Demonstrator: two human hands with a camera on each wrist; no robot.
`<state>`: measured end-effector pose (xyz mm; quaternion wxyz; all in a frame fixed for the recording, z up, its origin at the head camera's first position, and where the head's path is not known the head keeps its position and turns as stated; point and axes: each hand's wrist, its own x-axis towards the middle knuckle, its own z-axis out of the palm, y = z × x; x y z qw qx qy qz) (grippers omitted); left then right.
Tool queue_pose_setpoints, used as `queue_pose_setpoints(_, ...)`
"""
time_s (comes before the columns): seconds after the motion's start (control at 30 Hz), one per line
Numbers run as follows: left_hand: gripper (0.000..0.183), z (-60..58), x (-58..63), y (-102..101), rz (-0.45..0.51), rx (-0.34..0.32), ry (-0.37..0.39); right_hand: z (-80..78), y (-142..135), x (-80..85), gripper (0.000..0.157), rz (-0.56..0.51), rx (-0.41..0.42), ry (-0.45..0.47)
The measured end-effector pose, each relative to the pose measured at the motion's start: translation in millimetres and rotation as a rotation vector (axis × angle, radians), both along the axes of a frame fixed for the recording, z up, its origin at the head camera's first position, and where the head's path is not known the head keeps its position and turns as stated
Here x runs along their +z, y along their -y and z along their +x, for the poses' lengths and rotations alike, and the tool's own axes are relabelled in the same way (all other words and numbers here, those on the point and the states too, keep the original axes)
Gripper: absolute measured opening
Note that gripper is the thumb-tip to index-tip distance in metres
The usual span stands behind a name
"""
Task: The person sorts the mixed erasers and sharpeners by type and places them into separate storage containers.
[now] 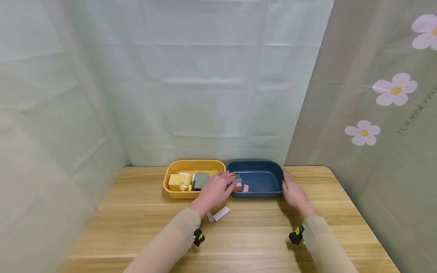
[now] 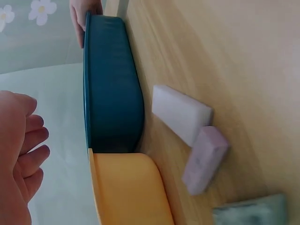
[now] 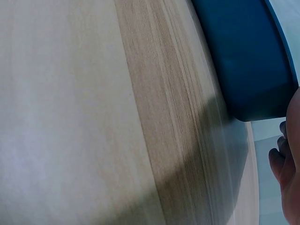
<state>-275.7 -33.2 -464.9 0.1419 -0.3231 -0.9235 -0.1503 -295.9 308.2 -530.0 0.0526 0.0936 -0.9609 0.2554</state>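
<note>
two sleeved forearms reach in from the near edge of the tabletop [image 1: 136, 227]. left hand [image 1: 215, 189] hovers with relaxed, spread fingers over the seam between the yellow bin [image 1: 174, 167] and the blue bin [image 1: 269, 167], gripping nothing. right hand [image 1: 294, 191] rests with straight fingers against the blue bin's right wall. small pink and grey blocks lie in the blue bin's left end. near the left wrist, a white block [image 2: 180, 112] and a lilac block [image 2: 205, 159] lie touching on the tabletop.
</note>
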Motion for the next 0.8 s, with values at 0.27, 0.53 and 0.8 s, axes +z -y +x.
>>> queue_pose_setpoints(0.27,0.034,27.0,-6.0,19.2,0.072,-0.057,0.0,2.8,-1.2,3.6,0.056,-0.007,0.002,-0.003)
queue_pose_setpoints(0.53,0.034,55.9,-14.6,38.8,0.118,-0.097,0.074,3.2,1.1,2.9,0.056,-0.004,0.0,0.01)
queue_pose_setpoints(0.8,0.031,77.0,-22.1,63.1,0.123,-0.085,0.052,1.6,2.6,2.3,0.056,-0.008,0.001,0.009)
